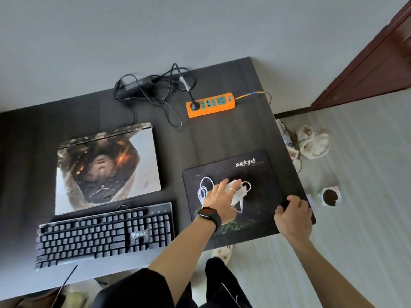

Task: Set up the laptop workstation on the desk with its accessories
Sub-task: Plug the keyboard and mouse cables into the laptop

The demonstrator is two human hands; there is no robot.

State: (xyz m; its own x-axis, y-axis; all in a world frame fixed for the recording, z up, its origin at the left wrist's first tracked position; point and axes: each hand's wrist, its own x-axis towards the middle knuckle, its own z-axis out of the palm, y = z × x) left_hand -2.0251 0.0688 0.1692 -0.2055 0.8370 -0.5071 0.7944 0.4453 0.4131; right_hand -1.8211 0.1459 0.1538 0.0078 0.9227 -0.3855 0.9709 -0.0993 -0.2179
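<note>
Closest to me, both bare forearms reach out over dark trousers toward the counter (211, 134). On my left wrist sits one black watch (208, 215).

My left hand (219, 198) lies with its fingers spread and fairly straight on a small white object (239, 193) with a coiled white cable (203, 188). I cannot tell what the object is. It rests in the middle of the one black mouse pad (233, 170), which fills the near right corner of the counter. My right hand (293, 216) has its fingers curled over the pad's right edge, just where the counter ends.

Left of the pad lies one closed laptop (106, 167) with a printed lid. One black keyboard (104, 234) sits in front of it, close to the near edge.

At the far side, one orange power strip (210, 104) holds one black plug. Beside it is one black power brick (138, 87) in a tangle of cables.

Bare counter lies between the laptop and the strip, and left of the laptop.

On the floor to the right are a small pot of soil (330, 196) and a white cloth bag (313, 141).
</note>
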